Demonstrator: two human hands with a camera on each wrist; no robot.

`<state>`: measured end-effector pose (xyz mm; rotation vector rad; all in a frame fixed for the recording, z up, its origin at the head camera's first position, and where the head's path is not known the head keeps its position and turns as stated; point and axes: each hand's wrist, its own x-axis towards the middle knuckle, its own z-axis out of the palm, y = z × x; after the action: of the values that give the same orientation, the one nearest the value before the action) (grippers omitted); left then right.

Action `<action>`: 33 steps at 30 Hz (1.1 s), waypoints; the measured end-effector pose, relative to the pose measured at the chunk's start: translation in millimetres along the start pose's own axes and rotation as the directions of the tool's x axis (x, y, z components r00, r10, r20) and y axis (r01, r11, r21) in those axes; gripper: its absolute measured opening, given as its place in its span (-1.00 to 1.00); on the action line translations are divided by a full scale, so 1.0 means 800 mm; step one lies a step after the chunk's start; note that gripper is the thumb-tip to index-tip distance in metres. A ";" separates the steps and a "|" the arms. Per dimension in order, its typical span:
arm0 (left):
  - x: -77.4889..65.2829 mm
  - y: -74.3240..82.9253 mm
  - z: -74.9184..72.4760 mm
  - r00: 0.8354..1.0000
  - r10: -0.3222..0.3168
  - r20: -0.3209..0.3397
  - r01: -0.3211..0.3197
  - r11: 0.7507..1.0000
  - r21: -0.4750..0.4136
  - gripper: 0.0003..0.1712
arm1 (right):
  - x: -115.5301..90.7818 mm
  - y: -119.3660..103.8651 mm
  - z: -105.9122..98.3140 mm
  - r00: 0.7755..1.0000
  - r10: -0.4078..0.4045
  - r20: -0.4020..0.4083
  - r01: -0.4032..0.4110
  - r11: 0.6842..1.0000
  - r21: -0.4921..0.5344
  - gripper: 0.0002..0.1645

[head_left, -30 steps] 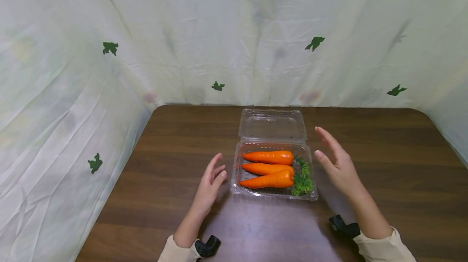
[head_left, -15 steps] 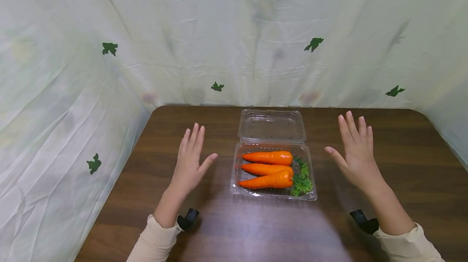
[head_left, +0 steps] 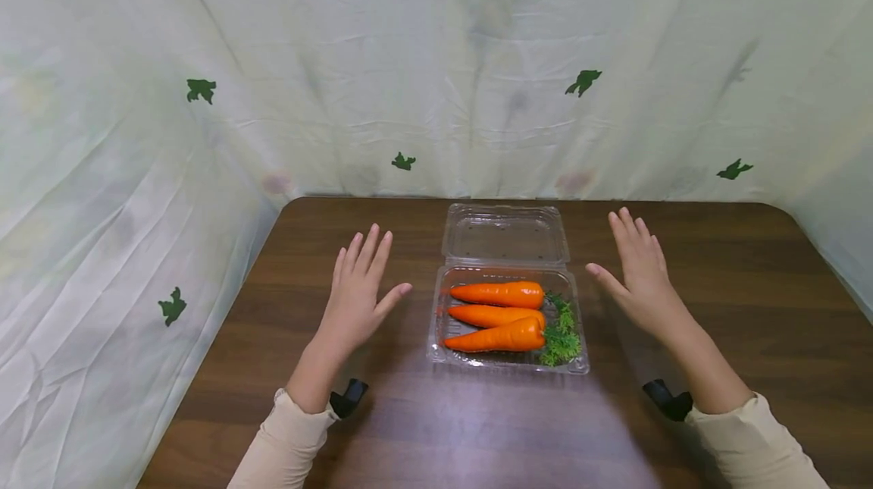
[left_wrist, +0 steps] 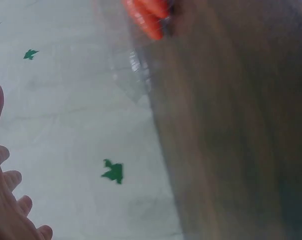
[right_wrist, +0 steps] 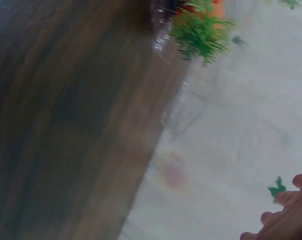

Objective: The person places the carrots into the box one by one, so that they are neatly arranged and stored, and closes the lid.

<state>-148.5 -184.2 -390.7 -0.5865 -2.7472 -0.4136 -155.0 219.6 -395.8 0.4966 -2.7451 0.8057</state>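
A clear plastic clamshell box (head_left: 439,356) lies at the middle of the table, its lid (head_left: 505,235) folded back toward the far edge. Three orange carrots (head_left: 496,293) rest side by side in it, tips to the left, with green leafy tops (head_left: 561,341) at their right ends. To the left of the box my left hand (head_left: 356,296) is held with fingers straight and thumb spread, apart from it. On the other side my right hand (head_left: 641,280) is likewise spread, its thumb pointing toward the box. Neither hand holds anything.
The dark wooden table (head_left: 736,307) has rounded far corners. Behind it and along the left hangs a pale cloth (head_left: 423,57) printed with green birds and leaves. A black wrist device (head_left: 349,398) is worn below each hand.
From beside the box, both hands have drawn apart and straightened their fingers. Over the last half second the right hand has shifted back slightly left. Box and carrots stay put.
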 end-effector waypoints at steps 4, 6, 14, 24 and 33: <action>0.010 -0.002 0.019 1.000 0.005 0.014 -0.004 0.999 -0.050 -0.14 | 0.018 0.003 0.020 0.995 0.052 0.082 -0.060 0.994 0.093 -0.06; 0.017 -0.003 0.029 1.000 0.000 0.019 0.002 0.995 -0.101 -0.15 | 0.027 0.006 0.029 0.987 0.090 0.133 -0.112 0.979 0.170 -0.07; 0.061 -0.001 0.069 0.981 -0.172 0.095 0.196 0.831 -0.521 -0.31 | 0.052 0.022 0.059 0.935 0.253 0.248 -0.323 0.895 0.308 -0.08; 0.095 0.002 0.094 0.852 -0.329 0.408 0.524 0.552 -0.649 -0.51 | 0.064 0.030 0.081 0.896 0.356 0.266 -0.442 0.781 0.441 -0.36; 0.108 0.010 0.089 0.858 -0.314 0.405 0.510 0.447 -0.735 -0.66 | 0.070 0.024 0.076 0.881 0.446 0.156 -0.428 0.614 0.663 -0.61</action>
<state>-236.9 -123.0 -424.0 -0.0809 -2.7148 -1.9612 -221.0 186.7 -437.0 -0.1126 -2.4756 1.9672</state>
